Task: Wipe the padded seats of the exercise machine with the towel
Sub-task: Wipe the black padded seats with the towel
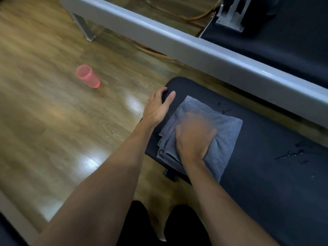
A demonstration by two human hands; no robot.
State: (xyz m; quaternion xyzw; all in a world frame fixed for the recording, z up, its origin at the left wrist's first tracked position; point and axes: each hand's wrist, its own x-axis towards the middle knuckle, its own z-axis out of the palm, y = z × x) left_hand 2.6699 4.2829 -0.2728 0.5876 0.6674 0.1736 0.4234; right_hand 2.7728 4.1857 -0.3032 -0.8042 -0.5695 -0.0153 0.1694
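Observation:
A black padded seat (266, 157) runs from the centre to the lower right. A folded grey towel (225, 128) lies on its left end. My right hand (195, 137) presses flat on the towel and looks motion-blurred, fingers spread over the cloth. My left hand (156, 107) grips the rounded left end of the seat, thumb on top. Small wet droplets (292, 153) glisten on the pad to the right of the towel. A second black pad (284, 41) lies beyond the grey frame at upper right.
A grey metal frame rail (177, 41) crosses diagonally behind the seat, with a leg (85, 29) on the wooden floor (53, 121). A pink plastic cup (87, 76) stands on the floor to the left. An orange cord (154, 52) lies under the rail. My legs are at bottom.

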